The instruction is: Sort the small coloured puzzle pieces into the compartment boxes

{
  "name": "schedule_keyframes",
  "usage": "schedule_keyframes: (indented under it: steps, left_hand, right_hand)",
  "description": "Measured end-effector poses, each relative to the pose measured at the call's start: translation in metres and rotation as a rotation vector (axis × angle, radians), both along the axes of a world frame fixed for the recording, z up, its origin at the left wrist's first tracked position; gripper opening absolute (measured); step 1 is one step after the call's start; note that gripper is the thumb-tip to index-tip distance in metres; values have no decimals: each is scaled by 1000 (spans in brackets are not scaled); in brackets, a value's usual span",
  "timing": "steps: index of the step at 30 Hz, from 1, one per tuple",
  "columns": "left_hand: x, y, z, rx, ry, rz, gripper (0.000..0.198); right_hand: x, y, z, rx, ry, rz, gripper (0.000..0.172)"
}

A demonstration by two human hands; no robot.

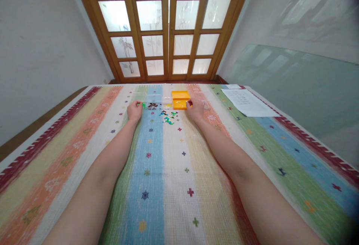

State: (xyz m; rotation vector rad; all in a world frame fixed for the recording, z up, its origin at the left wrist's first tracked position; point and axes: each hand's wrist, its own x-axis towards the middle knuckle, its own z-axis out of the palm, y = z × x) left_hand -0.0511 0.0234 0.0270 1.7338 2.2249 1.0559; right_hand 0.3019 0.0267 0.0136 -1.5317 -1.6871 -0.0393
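My left hand [134,111] is closed in a pinch at the left end of a clear plastic box. Small green pieces [144,105] lie right beside its fingertips, and dark brown pieces [153,105] sit further along that box. My right hand [195,108] is pinched over the right side of an open orange box [181,95]; what its fingers hold is too small to make out. Between the hands, a smaller clear box holds yellow pieces [167,105]. Nearer to me, a loose pile of tiny blue, green and white pieces [168,120] is spread on the cloth.
A striped, patterned tablecloth [148,207] covers the table. Printed white paper sheets [246,103] lie at the far right. Another clear container [199,95] stands partly behind my right hand. Beyond the table are wooden glass-paned doors [168,31], with walls on both sides.
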Motion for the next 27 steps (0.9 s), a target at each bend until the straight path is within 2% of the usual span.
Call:
schedule_keyframes:
  steps: [4,11,16,22,27]
  left_hand:
    - [-5,3,-3,9,-40,53,33]
    - [-7,5,-7,9,-66,58,34]
    - [-9,8,-11,10,-65,63,33]
    - [-9,9,-13,24,-63,65,32]
    - [-8,11,-17,62,-60,83,29]
  right_hand:
    - [-4,-2,1,-13,-22,70,16]
    - [-6,-2,0,-21,-66,134,16]
    - [-11,-8,4,-20,-175,214,16]
    - [-27,-23,10,-49,-358,523,18]
    - [-42,-37,16,-138,-398,739,18]
